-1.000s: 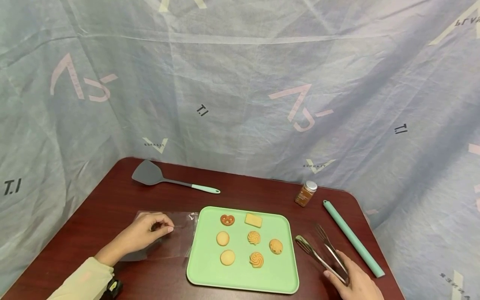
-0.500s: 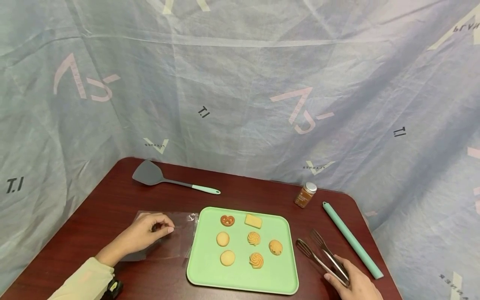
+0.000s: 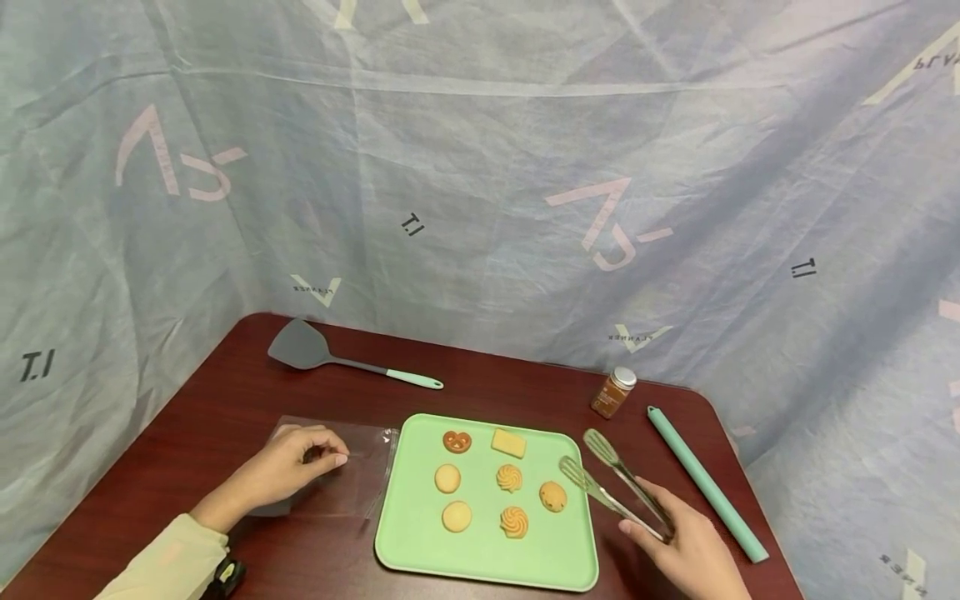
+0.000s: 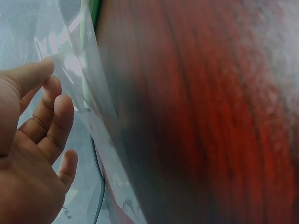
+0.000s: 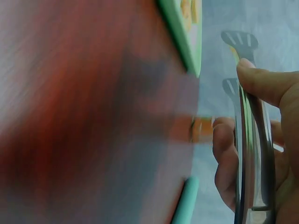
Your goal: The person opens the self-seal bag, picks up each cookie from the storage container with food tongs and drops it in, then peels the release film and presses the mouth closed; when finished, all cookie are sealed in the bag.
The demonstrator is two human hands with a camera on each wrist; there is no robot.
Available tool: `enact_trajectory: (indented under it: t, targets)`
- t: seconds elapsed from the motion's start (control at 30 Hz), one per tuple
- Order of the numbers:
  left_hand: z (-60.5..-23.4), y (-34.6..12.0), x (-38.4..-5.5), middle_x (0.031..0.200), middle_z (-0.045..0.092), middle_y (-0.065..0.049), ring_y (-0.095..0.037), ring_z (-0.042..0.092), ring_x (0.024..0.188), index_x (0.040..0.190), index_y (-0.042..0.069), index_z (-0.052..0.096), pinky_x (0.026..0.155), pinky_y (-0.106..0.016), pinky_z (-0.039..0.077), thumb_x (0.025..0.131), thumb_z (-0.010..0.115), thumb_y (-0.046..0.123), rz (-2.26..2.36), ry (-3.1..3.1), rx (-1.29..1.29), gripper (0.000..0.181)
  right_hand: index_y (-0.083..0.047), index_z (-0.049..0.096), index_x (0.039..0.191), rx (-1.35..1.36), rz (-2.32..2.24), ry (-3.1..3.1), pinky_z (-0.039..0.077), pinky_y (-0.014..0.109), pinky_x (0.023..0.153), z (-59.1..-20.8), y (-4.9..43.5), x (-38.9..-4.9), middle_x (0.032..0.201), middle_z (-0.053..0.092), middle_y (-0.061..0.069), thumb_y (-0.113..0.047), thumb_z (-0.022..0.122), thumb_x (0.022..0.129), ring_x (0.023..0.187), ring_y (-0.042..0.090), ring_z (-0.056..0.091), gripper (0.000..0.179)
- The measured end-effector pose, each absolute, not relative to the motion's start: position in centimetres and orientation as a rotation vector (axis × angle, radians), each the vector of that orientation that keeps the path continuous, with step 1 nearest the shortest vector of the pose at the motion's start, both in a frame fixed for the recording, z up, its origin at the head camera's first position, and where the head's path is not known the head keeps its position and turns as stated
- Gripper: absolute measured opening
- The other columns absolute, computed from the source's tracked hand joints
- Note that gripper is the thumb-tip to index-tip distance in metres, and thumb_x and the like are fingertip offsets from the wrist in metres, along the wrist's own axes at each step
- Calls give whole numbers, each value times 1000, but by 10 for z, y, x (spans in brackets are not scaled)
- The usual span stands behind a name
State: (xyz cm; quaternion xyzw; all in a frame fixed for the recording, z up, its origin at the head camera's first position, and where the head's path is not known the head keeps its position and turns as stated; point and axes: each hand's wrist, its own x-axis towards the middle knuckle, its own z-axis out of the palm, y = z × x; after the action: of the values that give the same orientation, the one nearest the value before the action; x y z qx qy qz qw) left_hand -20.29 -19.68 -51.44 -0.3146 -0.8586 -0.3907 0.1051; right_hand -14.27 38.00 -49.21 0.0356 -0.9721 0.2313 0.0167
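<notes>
My left hand (image 3: pixel 300 460) pinches the upper layer of a clear plastic bag (image 3: pixel 352 492) between thumb and forefinger, left of the tray. Close up in the left wrist view, the film of the bag (image 4: pixel 77 60) stands at the thumb tip, while the other fingers curl loosely. My right hand (image 3: pixel 686 542) grips metal tongs (image 3: pixel 618 467), their slotted ends spread apart and over the right edge of a green tray (image 3: pixel 487 567). On the tray lie a pretzel (image 3: pixel 457 441), a rectangular biscuit (image 3: pixel 508 442), two round biscuits (image 3: pixel 456 517), two swirl cookies (image 3: pixel 513 522) and a chip cookie (image 3: pixel 552 496).
A grey spatula (image 3: pixel 300 344) with a pale green handle lies at the back left. Toward the back right stands a spice jar (image 3: pixel 613 392) with a silver lid. A teal stick (image 3: pixel 708 483) lies along the table's right side. Grey cloth (image 3: pixel 480 292) hangs behind the table.
My right hand has lifted the tongs and brought them leftward, from beside the tray to over its right edge. The left hand stays where it was on the bag.
</notes>
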Motion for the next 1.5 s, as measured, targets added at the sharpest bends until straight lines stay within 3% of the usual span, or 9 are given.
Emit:
enact_trajectory:
  t: [0.17, 0.27, 0.4, 0.6, 1.07, 1.2, 1.3, 1.37, 1.5]
  targets:
    - [-514, -196, -203, 79, 61, 15, -1, 51, 68, 93, 21, 74, 56, -23, 44, 92, 76, 11, -1126, -2532, -927, 10, -24, 63, 139, 349, 767, -2954, 53, 41, 81, -491, 345, -163, 127, 66, -6, -53, 80, 84, 104, 14, 66, 64]
    - [-514, -195, -204, 79, 61, 15, -1, 51, 68, 94, 21, 74, 57, -23, 44, 93, 76, 12, -1114, -2544, -928, 9, -29, 64, 138, 467, 753, -2973, 50, 31, 63, -488, 324, -176, 98, 69, -14, -52, 79, 85, 75, 5, 62, 60]
    - [-515, -193, -206, 80, 60, 17, 0, 51, 69, 94, 22, 74, 57, -23, 43, 93, 76, 13, -1096, -2549, -940, 9, -29, 64, 139, 638, 671, -2992, 33, 26, 45, -485, 304, -193, 73, 58, -17, -51, 77, 88, 47, 1, 38, 57]
    - [-514, -193, -208, 81, 61, 16, -1, 51, 70, 95, 21, 74, 58, -23, 44, 93, 76, 12, -1099, -2533, -962, 9, -28, 65, 138, 805, 570, -2994, 24, 25, 40, -483, 286, -214, 116, 73, -5, -44, 78, 90, 40, -1, 21, 52]
    - [-519, -193, -208, 82, 62, 18, -1, 53, 71, 96, 20, 75, 60, -25, 46, 94, 75, 14, -1112, -2546, -942, 6, -22, 67, 136, 913, 620, -2980, 18, 23, 37, -490, 270, -234, 122, 71, 1, -42, 77, 91, 37, -1, 11, 50]
    - [-518, -193, -207, 81, 61, 17, -1, 53, 71, 96, 20, 75, 60, -25, 46, 93, 76, 13, -1107, -2535, -943, 7, -24, 67, 137, 922, 642, -2991, 18, 23, 38, -490, 269, -234, 82, 73, -7, -43, 76, 92, 36, -2, 10, 49]
    - [-518, -194, -206, 81, 61, 17, 0, 52, 70, 95, 20, 75, 59, -25, 46, 92, 77, 12, -1099, -2520, -945, 9, -24, 67, 136, 926, 644, -2989, 18, 23, 38, -489, 268, -233, 51, 49, -14, -42, 75, 92, 36, -2, 10, 49]
    - [-519, -194, -206, 80, 61, 17, 0, 52, 69, 95, 20, 75, 58, -24, 45, 91, 78, 10, -1093, -2509, -945, 11, -23, 67, 136, 930, 644, -2983, 18, 23, 38, -489, 268, -233, 44, 38, -16, -42, 76, 92, 36, -3, 10, 48]
    - [-520, -194, -205, 79, 61, 16, 0, 51, 68, 94, 21, 75, 56, -22, 44, 90, 79, 9, -1088, -2494, -946, 13, -22, 67, 136, 927, 643, -2989, 19, 23, 39, -490, 269, -233, 43, 36, -18, -42, 75, 93, 37, -3, 10, 49]
